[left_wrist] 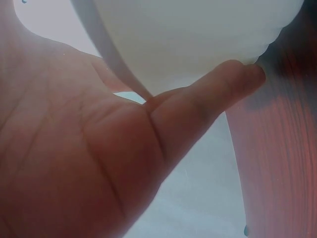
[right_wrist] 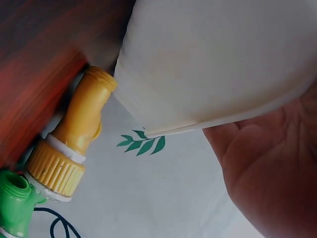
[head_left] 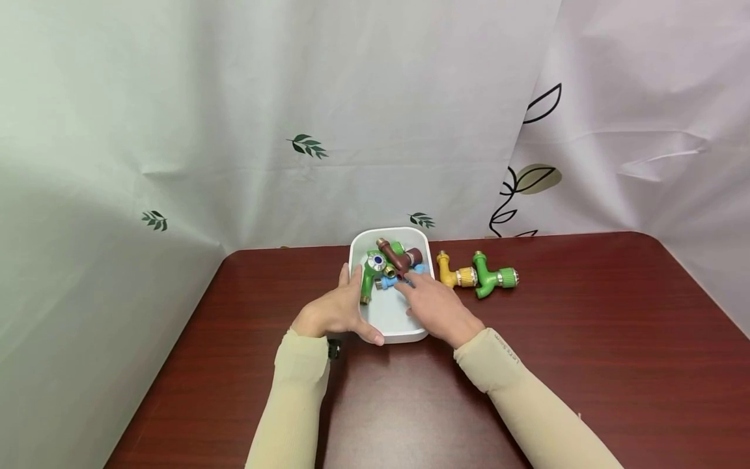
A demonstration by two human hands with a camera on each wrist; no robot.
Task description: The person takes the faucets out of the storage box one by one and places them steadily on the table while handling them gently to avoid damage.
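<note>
A white plastic bin (head_left: 391, 338) holds several toy-coloured taps. My left hand (head_left: 335, 307) braces its near left corner, fingers spread along the left wall and thumb stretched across the front. In the left wrist view, that thumb (left_wrist: 213, 94) lies straight against the bin's outer wall (left_wrist: 198, 39). My right hand (head_left: 436, 303) reaches over the right rim, fingertips down at a blue tap (head_left: 385, 283); I cannot tell whether they grip it. Around them lie a brown tap (head_left: 400, 258) and a green tap (head_left: 368, 280) with a silver-and-blue knob. In the right wrist view the bin wall hides the fingers.
To the bin's right, a yellow tap (head_left: 448, 275) and a green tap (head_left: 487, 277) lie side by side on the dark red wooden table (head_left: 586, 326). A white curtain (head_left: 375, 130) with leaf prints hangs right behind the table's back edge.
</note>
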